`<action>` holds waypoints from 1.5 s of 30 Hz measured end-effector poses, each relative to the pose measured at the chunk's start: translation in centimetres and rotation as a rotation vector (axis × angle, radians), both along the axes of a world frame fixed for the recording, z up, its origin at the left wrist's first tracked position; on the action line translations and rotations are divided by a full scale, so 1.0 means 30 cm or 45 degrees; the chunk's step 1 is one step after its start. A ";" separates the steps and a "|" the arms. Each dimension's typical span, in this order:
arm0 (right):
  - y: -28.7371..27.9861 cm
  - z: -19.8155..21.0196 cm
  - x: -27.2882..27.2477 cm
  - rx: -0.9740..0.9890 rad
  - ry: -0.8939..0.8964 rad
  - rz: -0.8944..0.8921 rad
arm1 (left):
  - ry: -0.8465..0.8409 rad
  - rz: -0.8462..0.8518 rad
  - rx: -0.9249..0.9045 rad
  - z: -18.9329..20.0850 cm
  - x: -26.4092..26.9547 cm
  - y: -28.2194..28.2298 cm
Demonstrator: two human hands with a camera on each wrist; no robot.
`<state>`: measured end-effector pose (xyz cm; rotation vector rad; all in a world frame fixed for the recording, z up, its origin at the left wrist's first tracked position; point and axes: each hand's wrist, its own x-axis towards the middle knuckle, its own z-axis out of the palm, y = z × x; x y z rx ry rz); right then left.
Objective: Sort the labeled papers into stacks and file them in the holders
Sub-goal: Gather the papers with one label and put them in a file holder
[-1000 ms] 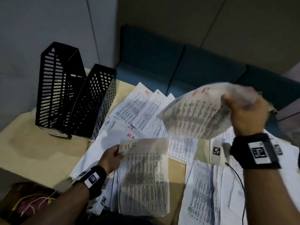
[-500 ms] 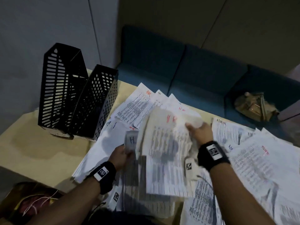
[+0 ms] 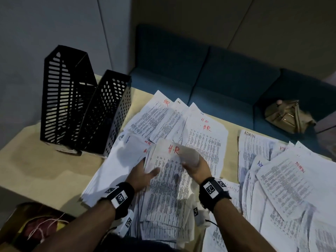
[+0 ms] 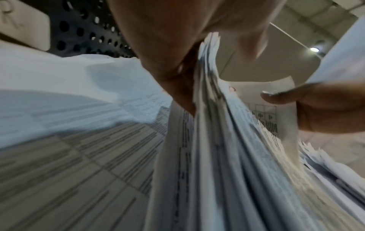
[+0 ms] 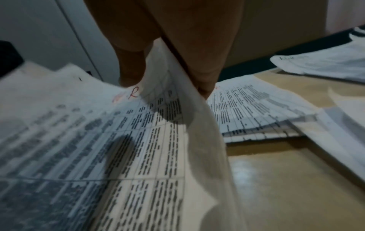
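A stack of printed sheets marked "H.R" in red (image 3: 169, 177) is raised off the table in front of me. My left hand (image 3: 143, 172) grips its left edge, thumb on top; the left wrist view shows the thumb and fingers clamping the stack's edge (image 4: 209, 109). My right hand (image 3: 193, 165) pinches the top sheet's upper right corner, which curls over my fingers (image 5: 197, 65). More HR sheets (image 3: 205, 142) lie fanned behind the stack. ADMIN sheets (image 3: 283, 175) spread over the right side. Two black perforated file holders (image 3: 85, 113) stand empty at the table's left rear.
The tan table (image 3: 43, 168) shows bare wood left of the papers. A teal sofa (image 3: 209, 77) runs behind the table, with a tan bag (image 3: 289, 117) on it. A box with red and white cords (image 3: 36, 230) sits at the lower left, off the table edge.
My right hand brought the HR sheet down from the upper right onto the stack held by my left hand. The sheet now lies on top, with its corner still pinched.
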<state>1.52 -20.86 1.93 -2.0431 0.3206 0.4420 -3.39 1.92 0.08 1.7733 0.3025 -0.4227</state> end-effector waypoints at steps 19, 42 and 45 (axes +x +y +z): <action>0.105 0.067 -0.016 -0.549 -0.517 0.650 | -0.041 -0.078 -0.023 0.028 -0.011 -0.055; -0.155 -0.117 -0.131 -0.040 0.426 -0.052 | 0.170 0.000 -0.715 -0.015 -0.066 0.049; -0.119 -0.045 -0.137 -0.013 0.310 0.125 | 0.113 0.081 -0.704 -0.010 -0.085 0.095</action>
